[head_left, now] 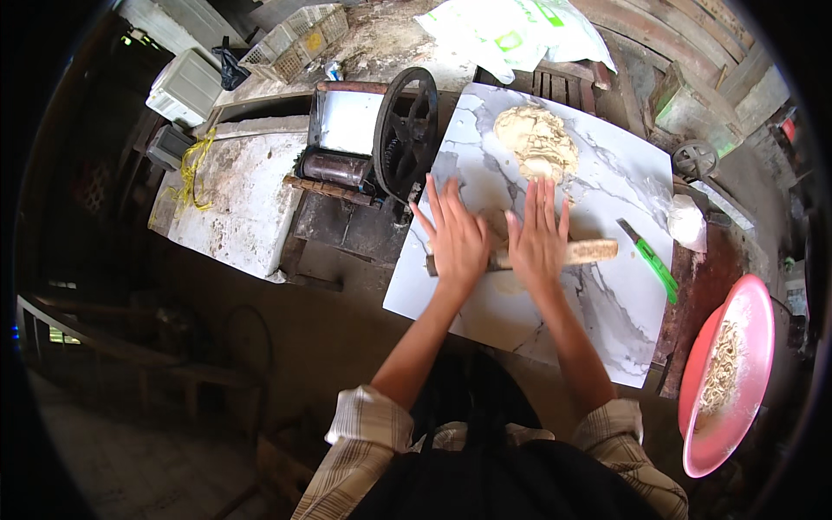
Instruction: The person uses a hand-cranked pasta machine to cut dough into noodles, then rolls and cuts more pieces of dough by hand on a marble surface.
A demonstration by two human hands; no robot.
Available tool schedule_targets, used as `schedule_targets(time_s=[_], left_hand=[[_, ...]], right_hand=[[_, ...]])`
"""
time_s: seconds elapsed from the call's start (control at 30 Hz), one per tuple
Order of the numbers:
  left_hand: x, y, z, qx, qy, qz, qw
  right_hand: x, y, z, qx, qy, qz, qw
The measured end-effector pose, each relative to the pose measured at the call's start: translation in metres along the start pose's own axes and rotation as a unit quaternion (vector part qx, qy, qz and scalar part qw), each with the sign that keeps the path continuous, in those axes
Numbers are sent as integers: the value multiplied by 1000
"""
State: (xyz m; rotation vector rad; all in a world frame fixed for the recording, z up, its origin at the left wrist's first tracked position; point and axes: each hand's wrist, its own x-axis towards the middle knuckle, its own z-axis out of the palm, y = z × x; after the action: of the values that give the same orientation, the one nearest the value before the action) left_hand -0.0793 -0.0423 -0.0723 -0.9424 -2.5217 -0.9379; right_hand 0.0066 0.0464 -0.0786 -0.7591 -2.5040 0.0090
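Note:
Both my hands lie flat across a wooden rolling pin (593, 251) on a white marble-patterned board (607, 316). My left hand (459, 243) presses near the pin's left end, fingers stretched out and pointing away from me. Beside it, my right hand (539, 241) rests palm down with straight fingers, the pin's pale right end sticking out past it. A flattened piece of dough (497, 222) shows between the hands, partly hidden by them. Just beyond my right fingertips sits a crumbly pale dough heap (536, 143). To the right lies a green-handled box cutter (654, 267).
Left of the board stands a roller machine (338, 169) with a large spoked wheel (407, 130). A pink basin (756, 347) holding floury strips (721, 371) is at the right. A white bag (686, 224) sits by the board's right edge; a plastic sack (520, 35) lies behind.

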Motion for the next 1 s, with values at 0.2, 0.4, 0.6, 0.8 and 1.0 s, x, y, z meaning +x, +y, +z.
schedule_targets(time_s=[0.2, 0.4, 0.6, 0.8, 1.0], left_hand=[[-69, 12, -24, -3, -89, 1, 996], [-8, 7, -10, 1, -57, 38, 998], [-36, 2, -5, -2, -71, 41, 997], [-67, 6, -18, -1, -135, 52, 989], [21, 3, 12, 51, -65, 48, 995]], right_hand=[[-62, 6, -34, 11, -74, -60, 995], [-3, 8, -8, -24, -36, -98, 994], [-29, 7, -14, -12, -56, -78, 995], [-63, 2, -42, 30, -102, -74, 992], [17, 4, -5, -25, 3, -32, 999]])
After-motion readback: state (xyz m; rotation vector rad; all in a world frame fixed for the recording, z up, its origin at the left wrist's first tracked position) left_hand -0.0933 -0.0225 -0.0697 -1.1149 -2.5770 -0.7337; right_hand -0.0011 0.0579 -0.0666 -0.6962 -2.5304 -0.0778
